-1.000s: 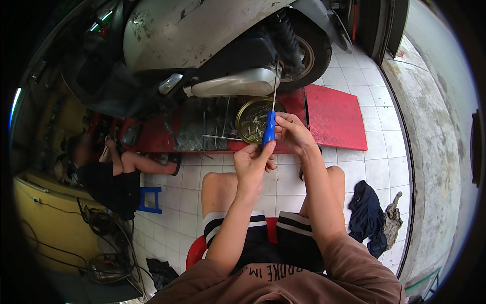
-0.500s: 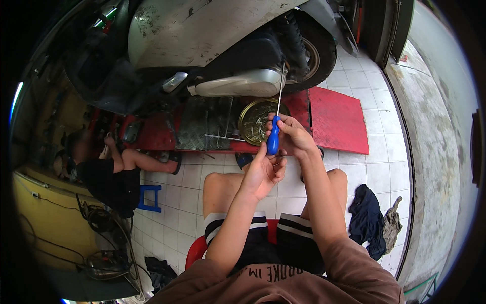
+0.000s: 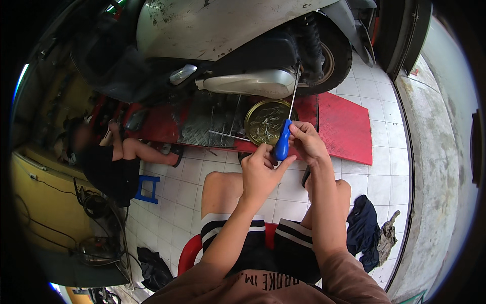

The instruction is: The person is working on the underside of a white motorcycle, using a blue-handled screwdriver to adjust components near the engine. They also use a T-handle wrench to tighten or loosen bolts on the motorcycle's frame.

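Observation:
A screwdriver (image 3: 282,143) with a blue handle and a long metal shaft stands between my hands. Its tip reaches up to the scooter's silver engine cover (image 3: 250,84), at the rear end beside the wheel; the exact contact point is too small to make out. My right hand (image 3: 310,145) pinches the upper part of the handle between thumb and fingers. Lower down, my left hand (image 3: 260,171) curls round the butt of the handle, its thumb against the end. Just beyond my hands, a round gold-coloured tin (image 3: 247,121) holds many small metal parts, probably screws.
The scooter's rear wheel (image 3: 340,61) rests over a red lift platform (image 3: 349,133). A long metal rod (image 3: 229,135) lies beside the tin. At left another person (image 3: 114,167) sits near a blue stool (image 3: 147,189). Dark cloth (image 3: 364,228) lies on the tiles at right.
My left hand has turned from palm-up to curled over the handle's end, its thumb crossing to the right. My right hand keeps its pinch. The whole view has shifted slightly.

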Demonstrator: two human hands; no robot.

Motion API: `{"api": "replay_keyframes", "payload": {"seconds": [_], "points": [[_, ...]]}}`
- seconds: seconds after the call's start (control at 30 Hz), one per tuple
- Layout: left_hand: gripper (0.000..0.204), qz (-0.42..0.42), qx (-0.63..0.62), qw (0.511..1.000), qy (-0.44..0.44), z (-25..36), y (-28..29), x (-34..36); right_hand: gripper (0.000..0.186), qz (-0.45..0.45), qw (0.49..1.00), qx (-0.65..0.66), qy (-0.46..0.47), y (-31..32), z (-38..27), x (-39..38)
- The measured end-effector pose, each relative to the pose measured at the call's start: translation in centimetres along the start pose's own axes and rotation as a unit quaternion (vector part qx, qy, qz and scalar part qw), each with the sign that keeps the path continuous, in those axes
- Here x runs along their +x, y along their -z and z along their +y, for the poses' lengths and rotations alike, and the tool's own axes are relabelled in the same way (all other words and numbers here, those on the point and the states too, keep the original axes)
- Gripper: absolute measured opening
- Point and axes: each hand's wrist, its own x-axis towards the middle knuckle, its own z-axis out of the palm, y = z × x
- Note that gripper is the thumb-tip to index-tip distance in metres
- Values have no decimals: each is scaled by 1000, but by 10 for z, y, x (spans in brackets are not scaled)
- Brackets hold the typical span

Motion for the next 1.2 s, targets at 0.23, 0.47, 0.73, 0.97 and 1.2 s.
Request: {"api": "replay_keyframes", "payload": {"seconds": [0.23,0.47,0.73,0.97,1.2], "points": [[58,-222,-502,792,267,8,-16,-16,41,-66,994,86,31,1,-15,-5],[56,-182,-731,547,365,35,-20,-11,38,-108,982,149,44,-6,-17,-6],[15,-139,-556,765,294,5,-14,5,30,-78,990,113,-18,0,-16,-5],[27,-89,-54,994,-27,5,-22,19,31,-77,990,118,-19,-1,-18,-8],[21,-10,109,984,-141,15,-28,12,26,12,992,98,-77,-4,-18,-6]]}}
